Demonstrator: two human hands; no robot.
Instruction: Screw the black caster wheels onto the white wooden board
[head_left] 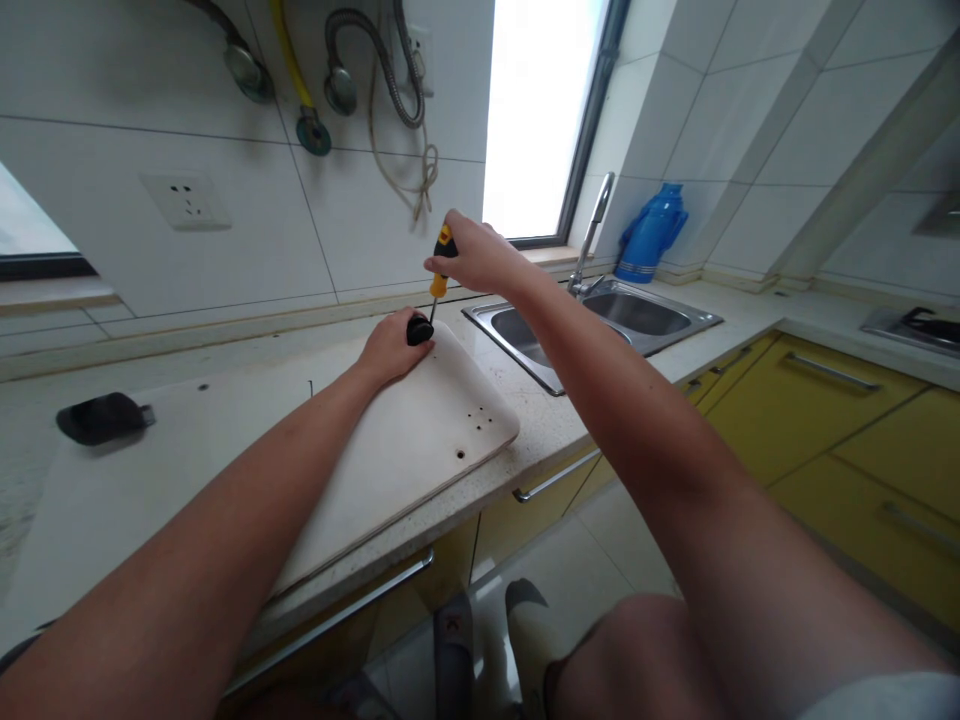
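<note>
My right hand (472, 252) is closed around a screwdriver (439, 284) with a yellow and black handle. Its shaft points down to a small black fitting (418, 330) near the far corner of a white board (390, 430). With my left hand (391, 350) I grip that black fitting, fingers wrapped round it against the board. Where exactly the screwdriver tip sits is too small to tell. Several dark holes show in the board near its right corner. A black, rounded piece with a metal end (103, 418) lies at the left on the board.
The board rests on a speckled white countertop (540, 420). Right of it is a steel double sink (555, 385) with a faucet (596, 235), then a blue thermos flask (651, 235). Hoses hang on the tiled wall. Yellow cabinets (832, 420) with bar handles stand below.
</note>
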